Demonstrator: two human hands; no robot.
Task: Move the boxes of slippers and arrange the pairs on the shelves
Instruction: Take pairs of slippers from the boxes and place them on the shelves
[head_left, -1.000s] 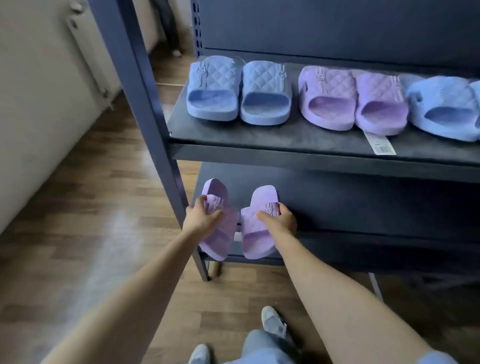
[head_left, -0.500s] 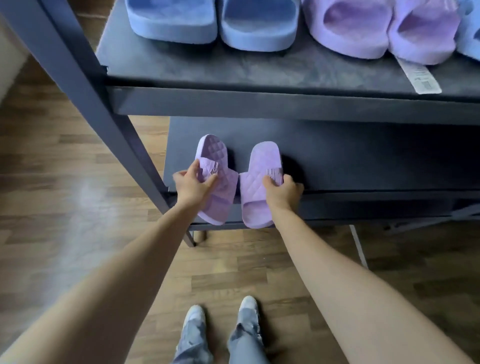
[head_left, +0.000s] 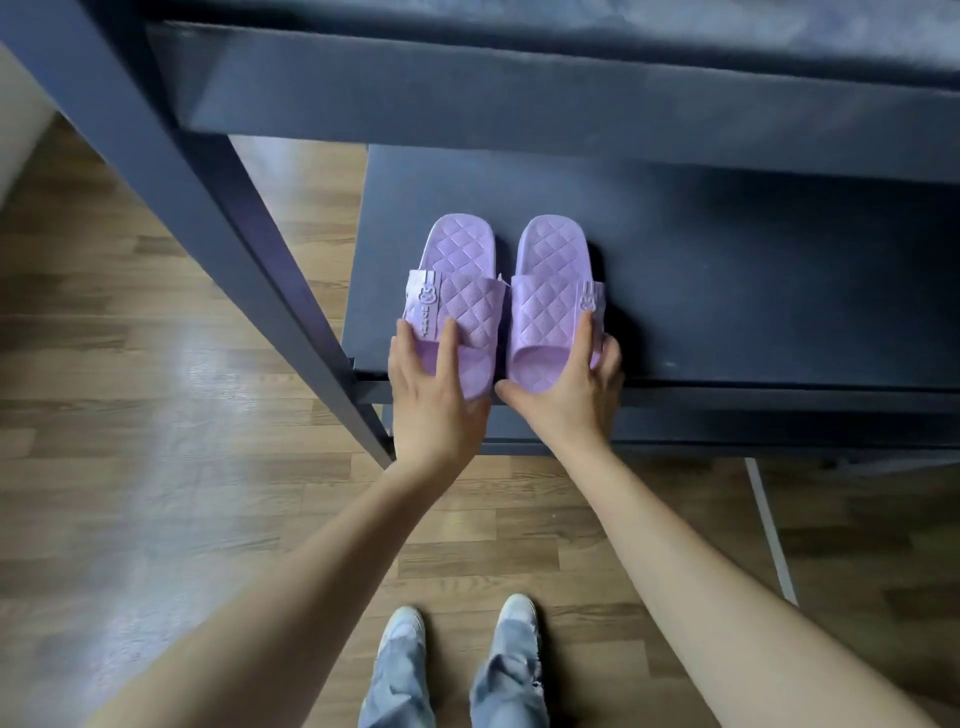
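1. A pair of lilac quilted slippers sits side by side on the lower shelf (head_left: 753, 291) of a dark metal rack, at centre frame near the shelf's left end. The heels point to the back and the toe ends lie at the front edge.
2. The left slipper (head_left: 460, 260) and the right slipper (head_left: 550, 301) are just touching along their inner sides. Each strap carries a small raised rabbit badge on its outer side.
3. The left hand (head_left: 436, 400) holds the toe end of the left slipper. Its fingers are spread over the strap and its thumb is tucked at the toe edge.
4. The right hand (head_left: 566, 400) clasps the toe end of the right slipper, with the thumb at the inner corner and the fingers wrapped along the outer side.
5. The two hands are close together, nearly meeting between the toes, each clamped on its own slipper.
6. The upper shelf (head_left: 519, 104) runs across the top of the frame, its front rail overhanging the pair.
7. A slanting rack post (head_left: 208, 208) crosses the upper left and meets the lower shelf's corner beside the left hand.
8. Wooden floor (head_left: 130, 415) fills the left and bottom of the frame.
9. The person's pale shoes (head_left: 402, 626) and faded jeans (head_left: 509, 686) show at bottom centre, between the two bare forearms.
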